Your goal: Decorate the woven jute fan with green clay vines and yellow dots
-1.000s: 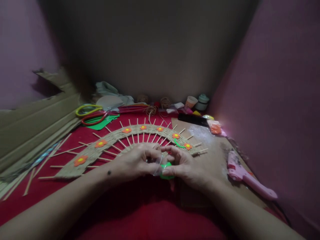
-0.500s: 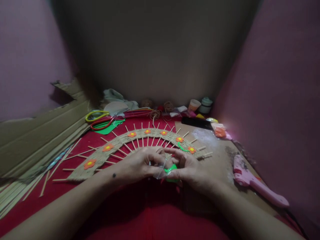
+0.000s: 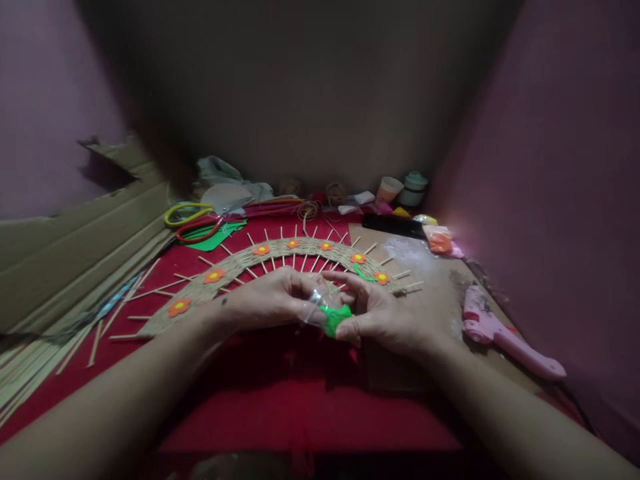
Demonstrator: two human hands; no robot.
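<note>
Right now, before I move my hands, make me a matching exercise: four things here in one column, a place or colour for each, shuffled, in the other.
1. Scissors
2. Lump
3. Glue gun
4. Cup

A. Pink
B. Beside the lidded jar
C. Yellow and red handles
D. Between left hand and right hand

Pairs: 1-C, 2-D, 3-A, 4-B

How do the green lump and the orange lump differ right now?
The right hand pinches the green lump; the orange lump lies untouched by the black object. The green lump bulges from clear plastic in the left hand; the orange lump looks fully wrapped. Both come with plastic.
</note>
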